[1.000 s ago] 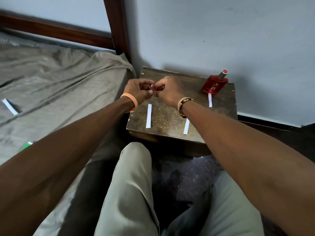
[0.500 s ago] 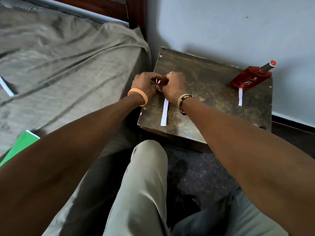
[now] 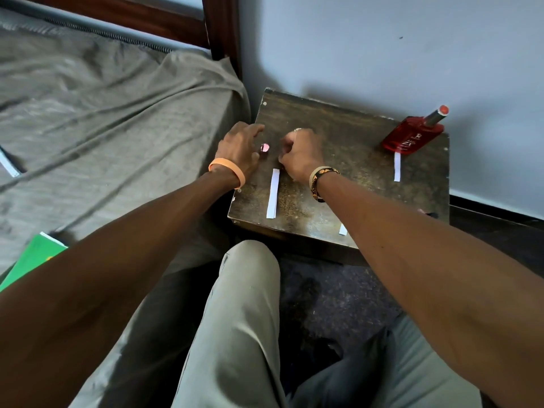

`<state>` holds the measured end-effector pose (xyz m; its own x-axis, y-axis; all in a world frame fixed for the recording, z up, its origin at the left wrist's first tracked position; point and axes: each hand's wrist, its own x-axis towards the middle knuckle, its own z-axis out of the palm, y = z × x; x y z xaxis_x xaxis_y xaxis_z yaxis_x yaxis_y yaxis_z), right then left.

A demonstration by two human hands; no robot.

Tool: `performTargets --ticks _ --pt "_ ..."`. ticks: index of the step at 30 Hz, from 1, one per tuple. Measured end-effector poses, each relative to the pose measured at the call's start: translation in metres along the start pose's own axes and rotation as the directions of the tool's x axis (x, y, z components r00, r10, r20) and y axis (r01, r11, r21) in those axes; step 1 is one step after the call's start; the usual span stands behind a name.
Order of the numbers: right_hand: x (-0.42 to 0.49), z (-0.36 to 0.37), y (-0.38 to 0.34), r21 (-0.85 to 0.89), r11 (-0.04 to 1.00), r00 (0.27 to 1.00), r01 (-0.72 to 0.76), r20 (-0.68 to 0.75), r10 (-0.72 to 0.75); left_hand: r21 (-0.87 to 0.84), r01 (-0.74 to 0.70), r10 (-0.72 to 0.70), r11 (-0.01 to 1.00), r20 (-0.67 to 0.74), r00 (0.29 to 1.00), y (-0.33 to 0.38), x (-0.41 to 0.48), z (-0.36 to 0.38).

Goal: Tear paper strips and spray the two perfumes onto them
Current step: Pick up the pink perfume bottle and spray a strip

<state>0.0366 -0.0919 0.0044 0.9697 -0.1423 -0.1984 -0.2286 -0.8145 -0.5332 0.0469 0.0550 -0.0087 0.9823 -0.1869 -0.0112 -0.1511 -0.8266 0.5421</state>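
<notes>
Okay, both hands are over the tabletop (image 3: 359, 154), up towards its far left corner. The left hand (image 3: 240, 148) sits at the left edge with its fingers stretched out and spread. That grip is loose and has nothing in it.

Just beside its thumb, between the two hands, there's a small pink-red piece (image 3: 264, 148). It's too small to tell whether it's a cap or a tiny bottle, and I can't tell if the thumb touches it.

The right hand (image 3: 303, 154) is knuckles up with its fingers curled under. Whether that grip has anything in it is hidden, so I cannot tell.

Over at the far right corner, close to the wall, is the red perfume bottle (image 3: 412, 136), its red-topped cap pointing at the wall.

Now the paper. One white paper strip (image 3: 273, 193) runs from just near the right hand down towards the near edge. A second strip (image 3: 397, 166) lies just in front of the red bottle, by the right edge. A third strip (image 3: 343, 229) peeks out at the near edge, mostly covered by the right forearm.

Off the tabletop, a fourth strip (image 3: 8, 166) lies on the bed (image 3: 117, 119), and a green book (image 3: 32, 257) lies there beside the left forearm.
</notes>
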Motion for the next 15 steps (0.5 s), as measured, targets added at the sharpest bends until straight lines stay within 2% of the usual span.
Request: performTargets --ticks 5,10,15 --pt "-0.024 -0.051 0.01 0.068 0.998 0.996 -0.005 -0.085 0.011 -0.025 -0.05 0.047 0.998 -0.114 0.992 0.037 -0.01 -0.019" --pt "-0.054 -0.101 0.023 0.134 0.991 0.995 0.015 -0.101 -0.001 0.003 -0.184 0.184 0.983 -0.117 0.976 0.106 -0.023 -0.025" --pt "-0.081 -0.14 0.052 0.137 0.99 0.962 -0.034 -0.263 0.069 -0.007 -0.291 0.289 0.957 -0.072 0.954 0.169 -0.035 -0.015"
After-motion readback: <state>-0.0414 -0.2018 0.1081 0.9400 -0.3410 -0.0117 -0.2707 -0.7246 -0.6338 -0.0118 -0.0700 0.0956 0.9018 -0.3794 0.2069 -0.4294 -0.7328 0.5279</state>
